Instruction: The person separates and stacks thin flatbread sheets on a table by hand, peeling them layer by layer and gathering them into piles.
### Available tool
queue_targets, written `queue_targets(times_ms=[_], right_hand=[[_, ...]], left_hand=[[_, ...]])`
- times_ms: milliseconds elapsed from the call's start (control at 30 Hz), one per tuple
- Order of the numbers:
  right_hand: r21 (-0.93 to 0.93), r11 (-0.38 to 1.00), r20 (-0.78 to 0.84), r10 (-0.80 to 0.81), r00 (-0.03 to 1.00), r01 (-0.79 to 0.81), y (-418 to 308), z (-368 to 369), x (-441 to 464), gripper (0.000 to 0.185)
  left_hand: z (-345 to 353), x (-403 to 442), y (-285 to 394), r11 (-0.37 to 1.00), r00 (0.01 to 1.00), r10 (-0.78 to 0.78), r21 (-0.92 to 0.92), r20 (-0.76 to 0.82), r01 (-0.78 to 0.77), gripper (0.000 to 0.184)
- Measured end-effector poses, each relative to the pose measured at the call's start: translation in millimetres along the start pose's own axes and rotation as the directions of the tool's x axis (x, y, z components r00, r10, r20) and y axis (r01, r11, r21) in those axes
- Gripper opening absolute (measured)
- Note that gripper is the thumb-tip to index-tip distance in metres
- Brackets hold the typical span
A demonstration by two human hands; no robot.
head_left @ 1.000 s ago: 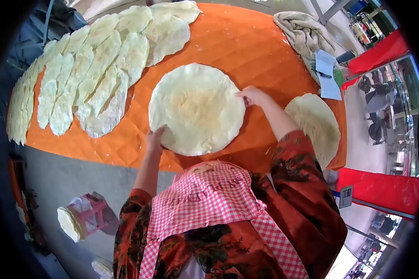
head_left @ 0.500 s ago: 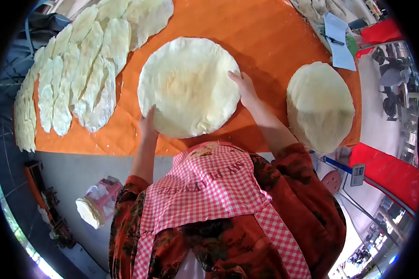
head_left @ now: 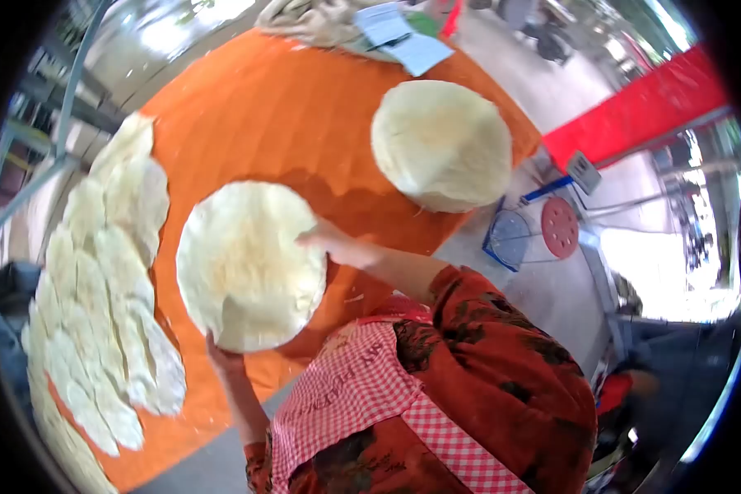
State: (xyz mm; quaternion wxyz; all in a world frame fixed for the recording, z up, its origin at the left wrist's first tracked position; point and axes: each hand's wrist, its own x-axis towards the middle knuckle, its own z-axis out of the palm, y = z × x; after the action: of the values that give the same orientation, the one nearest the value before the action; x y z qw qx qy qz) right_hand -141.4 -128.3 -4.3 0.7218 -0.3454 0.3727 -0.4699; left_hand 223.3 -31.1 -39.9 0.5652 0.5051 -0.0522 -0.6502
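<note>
A large round pale flatbread (head_left: 247, 263) with faint brown patches is between my two hands, over the orange tablecloth (head_left: 305, 123). My left hand (head_left: 225, 358) grips its near-left edge, fingers mostly hidden beneath. On the right edge, my right hand (head_left: 334, 244) holds it with the thumb on top. To the far right stands a stack of round flatbreads (head_left: 440, 148), apart from both hands. Along the left side, several thin flatbreads (head_left: 107, 305) lie overlapping one another.
Behind the stack, blue paper sheets (head_left: 403, 39) rest beside a crumpled beige cloth (head_left: 317, 20). A red panel (head_left: 638, 99), a small grey box on a blue bar (head_left: 583, 173) and a red round seat (head_left: 559, 227) stand beyond the table's right edge.
My view has swung to the right, so the table appears rotated and the stack sits nearer the middle. Both hands still hold the flatbread, now further left in view.
</note>
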Motion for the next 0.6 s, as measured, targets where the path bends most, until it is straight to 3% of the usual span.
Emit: queue_targets(times_ms=[100,167,300,333,433,500,567,600], right_hand=[[0.034,0.999,-0.092,0.003,0.996,0.0,20,-1,9,0.069],[-0.013,1.0,-0.15,-0.023,0.988,0.022,16,12,2,0.068],[-0.147,0.989,-0.292,-0.025,0.956,-0.019,10,23,-23,0.067],[-0.143,0.989,-0.236,-0.065,0.97,0.032,1,19,-32,0.067],[-0.161,0.964,-0.1,-0.231,0.968,0.214,-31,-13,-48,0.066],[-0.279,0.928,-0.081,-0.28,0.957,0.248,-88,-30,-77,0.063],[-0.268,0.946,-0.087,-0.214,0.973,0.184,-153,-53,-110,0.061],[-0.42,0.814,-0.002,-0.443,0.896,0.401,-165,-93,-114,0.059]], left_hand=[[-17,22,31,0.988,0.993,-0.088,0.137,0.079,0.076,0.055],[-10,29,43,0.981,0.982,-0.089,0.188,0.164,0.057,0.057],[-22,56,57,0.944,0.937,-0.239,0.286,0.255,0.163,0.05],[-9,53,54,0.951,0.943,-0.242,0.248,0.229,0.184,0.051],[54,19,41,0.962,0.903,-0.057,0.264,0.425,-0.063,0.054],[127,-16,36,0.97,0.893,-0.047,0.235,0.447,-0.066,0.059],[183,-26,22,0.969,0.876,-0.031,0.23,0.481,-0.092,0.06],[224,-44,14,0.971,0.859,0.0,0.204,0.512,-0.121,0.06]])
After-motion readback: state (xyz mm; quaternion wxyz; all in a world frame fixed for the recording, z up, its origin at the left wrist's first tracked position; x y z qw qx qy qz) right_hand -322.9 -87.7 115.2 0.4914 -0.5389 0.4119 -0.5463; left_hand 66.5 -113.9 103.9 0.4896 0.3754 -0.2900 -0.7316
